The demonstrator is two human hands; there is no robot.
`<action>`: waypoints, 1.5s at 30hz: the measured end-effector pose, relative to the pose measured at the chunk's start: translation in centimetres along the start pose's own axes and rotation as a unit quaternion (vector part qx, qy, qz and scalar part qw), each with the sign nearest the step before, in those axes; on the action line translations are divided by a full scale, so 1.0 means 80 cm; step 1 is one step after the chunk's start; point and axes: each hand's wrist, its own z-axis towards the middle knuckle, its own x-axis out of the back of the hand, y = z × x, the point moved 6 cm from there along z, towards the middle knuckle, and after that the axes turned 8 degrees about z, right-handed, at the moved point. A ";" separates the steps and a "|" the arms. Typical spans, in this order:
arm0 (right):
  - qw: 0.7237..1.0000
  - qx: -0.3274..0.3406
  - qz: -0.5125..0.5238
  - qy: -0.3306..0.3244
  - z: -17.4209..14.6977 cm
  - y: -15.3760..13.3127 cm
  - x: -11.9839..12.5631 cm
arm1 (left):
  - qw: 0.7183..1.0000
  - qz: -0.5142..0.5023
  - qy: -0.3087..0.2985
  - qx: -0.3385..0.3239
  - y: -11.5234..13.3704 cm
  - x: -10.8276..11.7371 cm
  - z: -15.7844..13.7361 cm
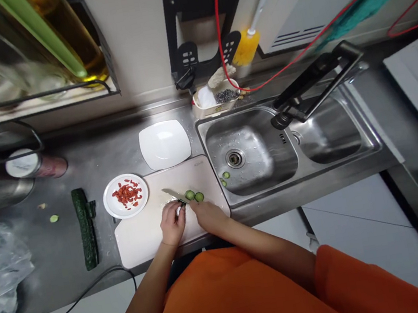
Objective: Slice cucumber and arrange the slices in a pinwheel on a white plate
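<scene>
My right hand (209,215) is wrapped round the handle of a kitchen knife (172,193), whose blade points up and left over the white cutting board (143,239). Close to the blade, the curled fingers of my left hand (172,223) hold a small dark green piece of cucumber, mostly hidden by the fingers. Two cut cucumber slices (194,196) lie just beyond my right hand. At the board's upper left, a white plate (108,204) carries red pieces that look like cut chilli or dried berries. A square white dish (165,145) stands behind the board.
A long cucumber (85,230) lies on the steel counter at left, near a plastic bag (0,269) and a black cable (90,286). Right of the board is a double sink (256,188) with a few slices in it and a black faucet (301,86) above. A bottle shelf (65,97) overhangs the upper left.
</scene>
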 end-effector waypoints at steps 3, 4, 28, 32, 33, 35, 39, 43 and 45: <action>1.000 -0.017 -0.023 -0.003 -0.006 0.006 0.001 | 1.000 0.007 -0.003 -0.003 0.001 0.000 -0.001; 0.999 -0.024 -0.031 -0.005 -0.008 0.008 0.002 | 1.000 0.008 -0.002 -0.003 0.001 0.000 -0.002; 0.998 -0.051 -0.026 -0.027 -0.058 0.007 0.010 | 1.000 0.024 0.009 0.009 -0.009 -0.005 -0.010; 0.998 -0.050 -0.021 -0.040 -0.056 0.006 0.010 | 1.000 0.021 0.010 0.006 -0.009 -0.005 -0.010; 0.998 -0.050 -0.019 -0.044 -0.055 0.006 0.009 | 1.000 0.019 0.013 0.003 -0.009 -0.004 -0.010; 0.997 -0.049 -0.015 -0.049 -0.054 0.006 0.009 | 1.000 0.016 0.020 -0.001 -0.008 -0.004 -0.009; 0.998 -0.040 -0.010 -0.045 -0.051 0.006 0.010 | 1.000 0.010 0.024 -0.008 -0.008 -0.003 -0.008; 0.998 -0.035 -0.011 -0.055 -0.048 0.005 0.010 | 1.000 0.007 0.015 0.002 -0.010 -0.005 -0.009; 0.998 -0.034 -0.013 -0.056 -0.046 0.004 0.011 | 1.000 0.001 0.012 0.009 -0.011 -0.005 -0.010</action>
